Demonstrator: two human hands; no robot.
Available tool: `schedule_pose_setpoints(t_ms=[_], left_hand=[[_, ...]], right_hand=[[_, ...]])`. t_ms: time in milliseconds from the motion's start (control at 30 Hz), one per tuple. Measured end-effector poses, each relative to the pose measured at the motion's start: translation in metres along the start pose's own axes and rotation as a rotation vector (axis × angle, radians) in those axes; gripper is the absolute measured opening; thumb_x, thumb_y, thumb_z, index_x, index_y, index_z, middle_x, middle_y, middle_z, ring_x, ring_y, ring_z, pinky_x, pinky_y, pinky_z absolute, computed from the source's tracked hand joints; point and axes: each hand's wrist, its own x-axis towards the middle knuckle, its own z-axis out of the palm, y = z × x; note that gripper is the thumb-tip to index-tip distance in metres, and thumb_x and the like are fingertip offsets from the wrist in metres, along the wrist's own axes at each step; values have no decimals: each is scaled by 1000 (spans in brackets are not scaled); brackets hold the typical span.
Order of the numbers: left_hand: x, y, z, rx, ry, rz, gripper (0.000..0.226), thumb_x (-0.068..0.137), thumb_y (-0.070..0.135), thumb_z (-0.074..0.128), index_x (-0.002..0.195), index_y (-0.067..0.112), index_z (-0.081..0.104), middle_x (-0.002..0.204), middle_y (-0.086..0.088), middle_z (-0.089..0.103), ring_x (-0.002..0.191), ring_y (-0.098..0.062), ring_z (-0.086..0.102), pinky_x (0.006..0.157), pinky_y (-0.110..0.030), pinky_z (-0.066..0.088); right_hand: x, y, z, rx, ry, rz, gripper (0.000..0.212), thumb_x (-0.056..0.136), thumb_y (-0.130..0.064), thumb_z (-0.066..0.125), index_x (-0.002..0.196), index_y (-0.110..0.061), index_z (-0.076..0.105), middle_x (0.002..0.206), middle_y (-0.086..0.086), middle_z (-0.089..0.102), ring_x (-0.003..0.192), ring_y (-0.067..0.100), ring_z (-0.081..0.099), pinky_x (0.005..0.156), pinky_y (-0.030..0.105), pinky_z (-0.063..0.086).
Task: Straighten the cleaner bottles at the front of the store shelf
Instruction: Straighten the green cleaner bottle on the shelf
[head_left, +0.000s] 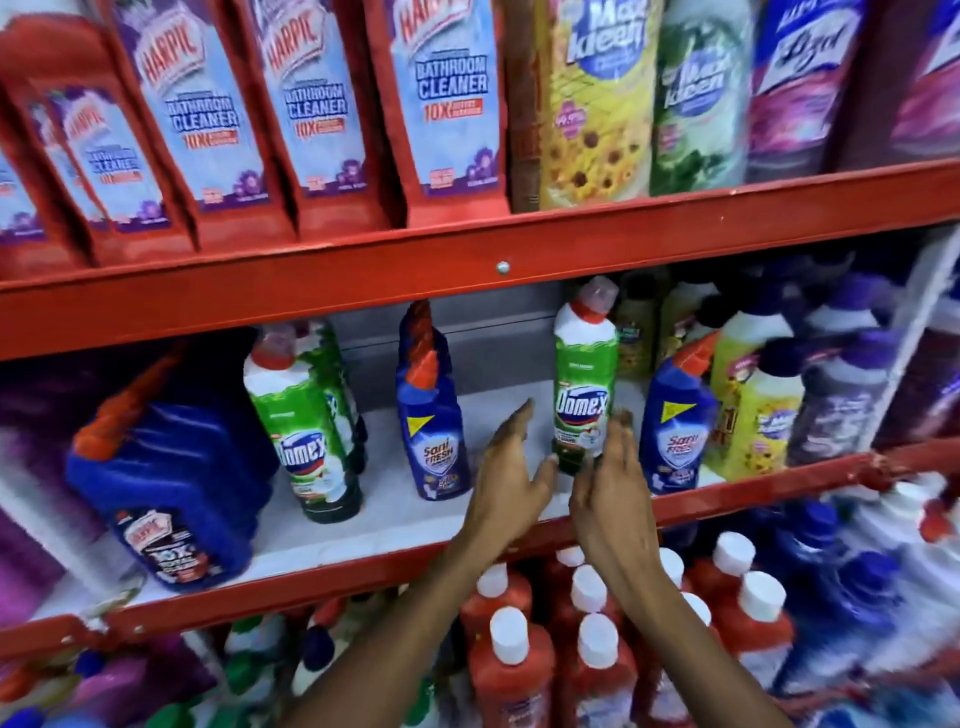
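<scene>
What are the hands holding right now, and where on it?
Nothing is firmly held: both open hands, left hand and right hand, flank the lower body of the green Domex bottle.

Middle shelf (395, 525), left to right: Harpic bottle (161, 488), left Domex bottle (306, 431), left Sani Fresh bottle (431, 431), right Domex bottle (584, 395), right Sani Fresh bottle (675, 431). Left hand (511, 483) and right hand (610, 499) flank the right Domex bottle's base. Bathroom Cleaner packs (322, 109) stand on the shelf above.

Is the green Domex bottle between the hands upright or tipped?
Upright: the green Domex bottle stands on its base, cap up, between open hands.
</scene>
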Motion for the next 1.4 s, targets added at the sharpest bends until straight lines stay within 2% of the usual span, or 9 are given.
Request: schedule_pose_setpoints(t_ms=[100,333,467,567,867,967,1100,1300,1400], left_hand=[[22,3,18,-77,-53,-61,66,97,9,64,155,11,33,161,-10,43,144,-29,48,117,-47,46],[20,10,28,-176,102,-56,54,88,-3,66,138,12,53,128,-9,73,111,-18,70,100,-38,60],[-17,4,-2,-183,158,14,52,90,8,69,137,25,55,126,13,70,106,10,66,91,-10,53],[-51,-3,-38,-180,260,37,54,90,10,70,139,27,55,129,8,71,112,5,66,92,-8,53],[-120,-56,-154,9,542,-50,53,94,17,71,143,23,54,132,4,72,116,-5,68,100,-16,53],[-126,-72,-171,26,534,-120,57,93,12,69,146,25,50,131,1,72,114,-15,71,100,-39,58],[-128,-85,-183,76,503,-118,59,94,9,68,148,22,46,134,-1,70,115,-18,70,101,-43,57],[-127,-94,-188,135,450,-107,62,96,14,64,153,20,39,144,-6,63,126,-23,65,109,-43,53],[-134,-93,-182,172,576,-73,62,99,23,63,154,20,36,156,-8,46,142,-23,49,121,-29,38]], right_hand=[[14,5,2,85,32,35,61,93,-1,48,149,4,25,141,29,50,115,43,60,87,41,50],[25,11,1,226,117,80,34,99,-11,50,132,-7,53,110,20,73,93,38,70,71,30,48],[-3,-6,-3,290,129,-20,32,98,-18,54,130,-14,57,111,2,73,92,-1,68,78,17,52],[-30,-36,7,404,98,-79,32,97,-20,56,129,-25,57,111,-15,69,98,-23,59,79,1,47],[-75,-143,84,536,-130,-205,33,95,-17,58,128,-23,60,112,-18,69,100,-11,65,85,19,57],[-79,-158,106,507,-175,-228,33,95,-15,58,128,-21,60,114,-14,70,101,-7,65,90,21,55],[-82,-164,125,484,-210,-204,33,95,-15,57,128,-14,61,117,0,73,102,12,70,90,36,57],[-83,-162,127,495,-225,-222,37,94,-13,59,131,-18,58,118,-14,67,101,-9,64,92,23,56],[-89,-148,113,309,-160,-276,44,95,-21,55,138,-22,52,131,-16,58,116,5,57,101,19,45]])
